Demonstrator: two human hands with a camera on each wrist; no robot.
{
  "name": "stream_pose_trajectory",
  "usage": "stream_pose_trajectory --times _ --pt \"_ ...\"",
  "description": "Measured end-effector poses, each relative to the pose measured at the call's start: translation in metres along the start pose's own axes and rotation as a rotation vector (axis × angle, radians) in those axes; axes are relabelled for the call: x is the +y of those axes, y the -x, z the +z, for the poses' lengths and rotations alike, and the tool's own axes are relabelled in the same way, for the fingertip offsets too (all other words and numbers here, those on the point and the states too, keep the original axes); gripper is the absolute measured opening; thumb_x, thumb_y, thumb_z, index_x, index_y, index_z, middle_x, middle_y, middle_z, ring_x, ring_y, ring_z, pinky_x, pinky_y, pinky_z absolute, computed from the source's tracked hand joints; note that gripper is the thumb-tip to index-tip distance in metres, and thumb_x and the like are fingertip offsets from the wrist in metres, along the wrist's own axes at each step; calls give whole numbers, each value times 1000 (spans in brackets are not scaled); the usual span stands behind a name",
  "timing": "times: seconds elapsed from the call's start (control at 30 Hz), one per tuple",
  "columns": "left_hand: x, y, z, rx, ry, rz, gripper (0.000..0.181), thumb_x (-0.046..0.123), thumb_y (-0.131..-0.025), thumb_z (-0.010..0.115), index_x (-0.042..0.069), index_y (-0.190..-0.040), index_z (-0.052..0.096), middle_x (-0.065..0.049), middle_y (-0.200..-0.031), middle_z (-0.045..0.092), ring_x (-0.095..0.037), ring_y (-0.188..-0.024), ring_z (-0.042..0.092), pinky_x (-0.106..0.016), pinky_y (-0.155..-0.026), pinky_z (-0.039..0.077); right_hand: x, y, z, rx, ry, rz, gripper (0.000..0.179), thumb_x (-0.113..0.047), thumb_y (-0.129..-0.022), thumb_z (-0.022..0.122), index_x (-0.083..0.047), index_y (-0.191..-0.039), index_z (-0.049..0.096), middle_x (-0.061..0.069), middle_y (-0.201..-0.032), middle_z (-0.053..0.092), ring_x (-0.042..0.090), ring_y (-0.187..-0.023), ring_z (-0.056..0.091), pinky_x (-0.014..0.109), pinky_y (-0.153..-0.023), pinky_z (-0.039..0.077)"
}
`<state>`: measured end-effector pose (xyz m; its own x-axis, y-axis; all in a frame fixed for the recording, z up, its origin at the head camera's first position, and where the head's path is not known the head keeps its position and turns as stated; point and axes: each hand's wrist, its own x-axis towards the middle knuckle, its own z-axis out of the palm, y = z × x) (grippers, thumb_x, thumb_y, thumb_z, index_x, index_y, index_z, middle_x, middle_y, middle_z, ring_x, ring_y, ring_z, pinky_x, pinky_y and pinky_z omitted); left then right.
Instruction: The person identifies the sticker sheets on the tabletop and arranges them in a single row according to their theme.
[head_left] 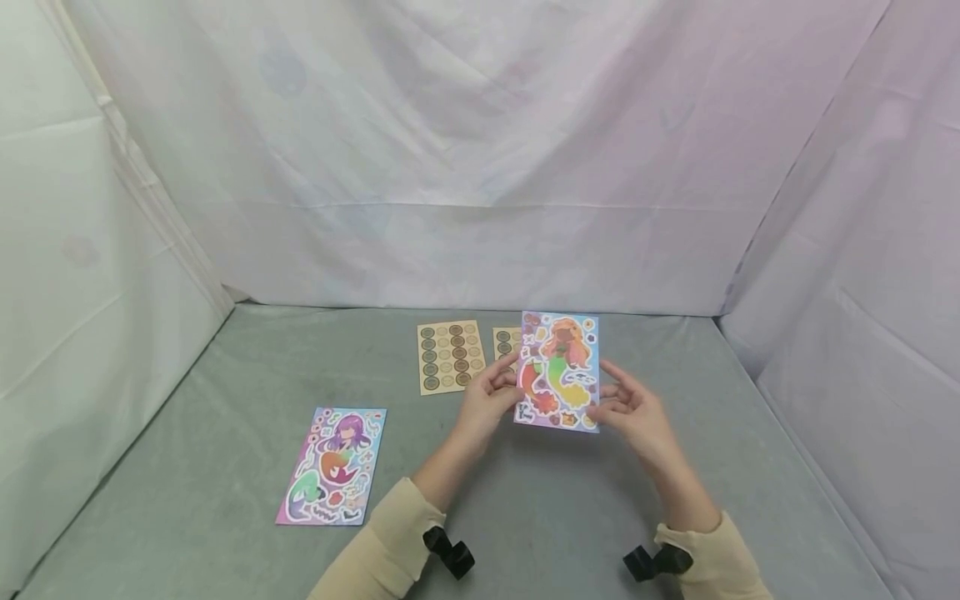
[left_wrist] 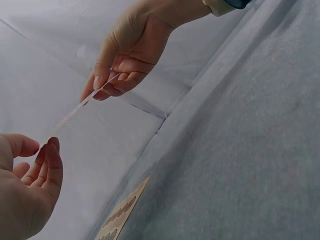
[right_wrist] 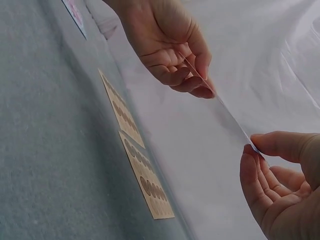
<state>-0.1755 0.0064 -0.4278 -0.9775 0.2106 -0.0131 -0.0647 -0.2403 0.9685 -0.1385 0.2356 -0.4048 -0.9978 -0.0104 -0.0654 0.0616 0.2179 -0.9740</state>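
Both hands hold up a mermaid sticker sheet above the table, its printed face toward the head camera. My left hand pinches its left edge between thumb and fingers. On the opposite edge, my right hand does the same. Both wrist views show the sheet edge-on as a thin line between the two hands. Behind it, a tan sheet of round stickers is partly covered by the raised sheet. Another tan sheet of round stickers lies just left of that one, near the left fingertips.
A second mermaid sticker sheet, with a purple-haired figure, lies flat on the grey table at the left. White cloth walls enclose the table at the back and both sides. Black wrist devices sit at the sleeve cuffs.
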Motion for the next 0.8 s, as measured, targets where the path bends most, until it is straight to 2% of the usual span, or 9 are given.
stream_pose_trajectory --times 0.2,0.63,0.8 --pt "21 16 -2 -5 -13 1 59 -11 -81 57 0 -138 48 -17 -97 66 -17 -79 66 -33 -73 56 1 1 6 -6 -5 -3 77 3 -81 72 -10 -148 36 19 -103 59 17 -83 65 25 -73 54" --pt "26 27 -13 -13 0 -2 62 -13 -80 55 -1 -140 45 -19 -96 65 -16 -76 65 -32 -73 55 -2 5 17 -50 -33 -16 81 7 -79 72 -10 -149 34 19 -102 58 19 -82 64 26 -72 54" --pt "19 26 -21 -17 -9 -19 63 -13 -80 55 0 -141 44 -21 -100 64 -16 -79 66 -34 -75 55 -2 7 22 -78 -46 -35 84 8 -78 72 -8 -149 32 20 -101 58 18 -80 64 26 -71 54"
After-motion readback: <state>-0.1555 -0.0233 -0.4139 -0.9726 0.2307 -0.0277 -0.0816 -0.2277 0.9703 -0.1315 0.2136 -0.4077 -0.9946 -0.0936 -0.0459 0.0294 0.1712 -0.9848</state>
